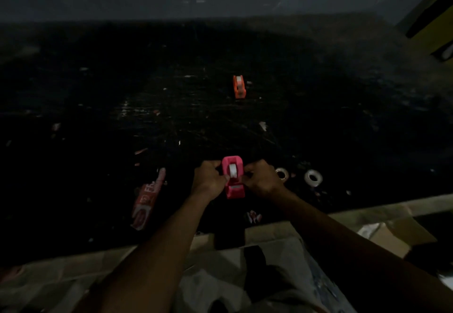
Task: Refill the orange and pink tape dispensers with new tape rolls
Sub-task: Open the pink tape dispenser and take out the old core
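The pink tape dispenser sits on the dark table near its front edge, with a white tape roll standing in its cradle. My left hand grips the dispenser's left side, fingers at the roll. My right hand grips its right side. Farther back, past the middle of the table, stands the orange tape dispenser, apart from both hands. Two loose tape rolls lie flat to the right of my right hand: one close by, another farther right.
A red and white wrapper lies left of my left hand. Small paper scraps are scattered over the dark table. A pale ledge and cardboard run along the front edge. A yellow and black object stands far right. The scene is dim.
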The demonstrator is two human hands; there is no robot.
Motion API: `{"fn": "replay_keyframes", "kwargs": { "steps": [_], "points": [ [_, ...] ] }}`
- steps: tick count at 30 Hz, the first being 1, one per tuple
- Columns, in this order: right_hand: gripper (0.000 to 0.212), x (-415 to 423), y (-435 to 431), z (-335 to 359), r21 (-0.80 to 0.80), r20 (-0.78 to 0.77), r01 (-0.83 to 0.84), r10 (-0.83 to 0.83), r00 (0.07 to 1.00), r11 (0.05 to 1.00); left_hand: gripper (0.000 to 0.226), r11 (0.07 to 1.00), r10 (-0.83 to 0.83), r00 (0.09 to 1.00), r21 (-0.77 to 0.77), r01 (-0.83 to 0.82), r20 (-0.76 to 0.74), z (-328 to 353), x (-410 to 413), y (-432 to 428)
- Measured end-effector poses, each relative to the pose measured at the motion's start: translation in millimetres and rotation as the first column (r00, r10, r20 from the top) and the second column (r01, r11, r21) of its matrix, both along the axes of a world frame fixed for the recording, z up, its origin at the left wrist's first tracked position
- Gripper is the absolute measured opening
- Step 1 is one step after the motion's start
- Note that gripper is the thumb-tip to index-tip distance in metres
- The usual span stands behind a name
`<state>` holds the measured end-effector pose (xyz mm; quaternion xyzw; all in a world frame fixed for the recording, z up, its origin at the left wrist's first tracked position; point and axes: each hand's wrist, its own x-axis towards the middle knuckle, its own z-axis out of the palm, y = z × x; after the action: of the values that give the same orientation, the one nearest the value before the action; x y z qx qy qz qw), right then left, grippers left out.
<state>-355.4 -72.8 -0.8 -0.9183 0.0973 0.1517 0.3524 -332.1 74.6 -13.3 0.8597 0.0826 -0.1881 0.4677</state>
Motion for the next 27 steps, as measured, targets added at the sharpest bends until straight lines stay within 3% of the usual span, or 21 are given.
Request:
{"fn": "replay_keyframes", "kwargs": {
  "steps": [9, 13, 18, 20, 22, 27],
  "points": [
    [0.028, 2.1, 2.5, -13.0, -0.012, 0.020, -0.005, 0.005, 1.000, 1.000, 0.044, 0.999, 0.018, 0.999, 0.039, -0.020, 0.035, -15.4, 1.2, -4.2],
    [0.027, 6.0, -1.7, -20.1, -0.023, -0.021, -0.051, 0.050, 0.999, 0.998, 0.061, 0.999, -0.011, 1.000, 0.042, 0.009, 0.027, -22.4, 3.0, -7.6],
    [0.040, 12.8, -9.7, -14.6, 0.042, 0.090, -0.062, 0.057, 0.994, 0.997, 0.058, 0.998, 0.037, 0.999, -0.052, -0.038, -0.026, -29.3, 9.0, -6.5],
    [0.038, 20.2, -10.2, -14.2, -0.026, 0.131, -0.165, 0.167, 0.977, 0.986, 0.057, 0.983, 0.086, 0.989, -0.153, -0.104, -0.120, -29.1, 11.4, -5.3],
    [0.040, 27.3, -7.6, -13.4, -0.124, 0.068, -0.293, 0.303, 0.951, 0.948, 0.061, 0.968, 0.106, 0.980, -0.209, -0.141, -0.170, -31.2, 13.0, -4.9],
    [0.035, 37.9, -3.9, -10.2, -0.188, -0.057, -0.442, 0.439, 0.897, 0.877, 0.062, 0.955, 0.130, 0.977, -0.242, -0.169, -0.168, -33.6, 9.8, -5.2]
  ]
}}
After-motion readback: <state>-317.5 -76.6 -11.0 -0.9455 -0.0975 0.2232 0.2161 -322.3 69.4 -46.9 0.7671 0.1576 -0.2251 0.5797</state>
